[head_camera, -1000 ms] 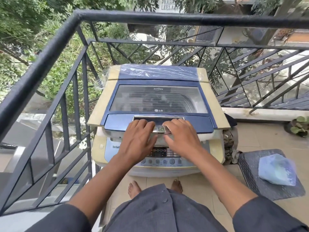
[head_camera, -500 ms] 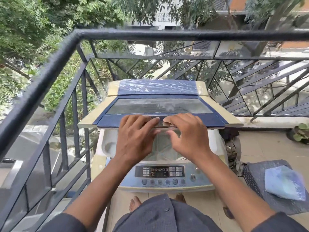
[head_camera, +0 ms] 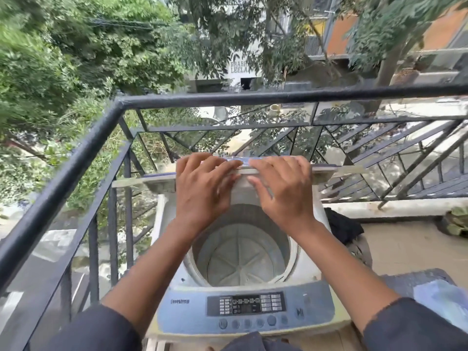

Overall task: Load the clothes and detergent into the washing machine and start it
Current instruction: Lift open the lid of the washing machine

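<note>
Washing machine (head_camera: 243,272) stands on the balcony floor in the corner of the black railing (head_camera: 76,158), its top-loading lid (head_camera: 326,170) raised so far that it shows almost edge-on as a thin strip across the back of the opening. Both hands hold that front edge side by side: the left hand (head_camera: 202,193) has its fingers (head_camera: 200,160) curled over the top of the lid, and the right hand (head_camera: 286,196) does likewise, its thumb under the edge. How the left thumb lies cannot be told, since the back of the hand hides it. The lid's glass and most of its blue frame are hidden by the hands and the flat angle. Below the wrists the drum (head_camera: 240,259) lies open, its ribbed base visible with no laundry on it. The control panel (head_camera: 247,304) faces the person; its small labels are too blurred to read. A dark cloth (head_camera: 344,226) lies just right of the machine, partly cut off behind its body, and a pale blue bundle (head_camera: 443,297) at the right edge is smeared and cropped
</note>
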A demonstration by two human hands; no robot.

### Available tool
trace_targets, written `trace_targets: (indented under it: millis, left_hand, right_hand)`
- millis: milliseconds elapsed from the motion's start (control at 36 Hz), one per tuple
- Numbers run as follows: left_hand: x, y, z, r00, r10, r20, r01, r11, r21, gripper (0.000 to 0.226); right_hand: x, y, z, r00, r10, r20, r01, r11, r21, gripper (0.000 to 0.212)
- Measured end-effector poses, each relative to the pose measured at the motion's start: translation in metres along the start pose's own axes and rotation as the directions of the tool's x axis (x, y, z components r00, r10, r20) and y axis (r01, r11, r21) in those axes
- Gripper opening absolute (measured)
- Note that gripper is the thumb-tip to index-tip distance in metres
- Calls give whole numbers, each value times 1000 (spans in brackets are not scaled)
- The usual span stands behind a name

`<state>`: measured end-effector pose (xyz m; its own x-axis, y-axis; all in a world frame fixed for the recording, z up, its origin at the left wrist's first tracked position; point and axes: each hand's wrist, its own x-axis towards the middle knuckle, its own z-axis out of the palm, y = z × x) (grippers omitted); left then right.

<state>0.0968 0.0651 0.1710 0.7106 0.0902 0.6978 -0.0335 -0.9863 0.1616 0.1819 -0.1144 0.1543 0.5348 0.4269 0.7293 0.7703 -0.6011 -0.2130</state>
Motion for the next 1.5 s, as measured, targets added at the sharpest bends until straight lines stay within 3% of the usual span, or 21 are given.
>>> trace_targets:
  millis: [250,361,444,722,1111,1500]
  left_hand:
    - [38,0,23,978,-139,-155,132,990,-53,27]
    - [39,-3,38,973,-95,-212,103,994,26,21]
    - [34,-9,45,985,-34,-168,46,996,71,31]
    - [38,-27,57,1000,6,31,-14,967,254,80]
    - [60,-37,67,992,-48,117,9,949,314,87]
    - [86,-49,82,971,-125,205,60,952,299,92]
  right_hand:
    - [40,10,29,980,6,-198,-12,999,-30,24]
    - [46,13,44,963,-29,-268,13,998,-60,23]
    - [50,16,49,956,-50,-290,28,996,-80,24]
    - [68,27,58,961,-81,-265,60,995,-85,26]
    - [90,39,73,994,1,-112,-16,992,-129,50]
    - [120,48,89,998,59,-14,-60,986,-155,43]
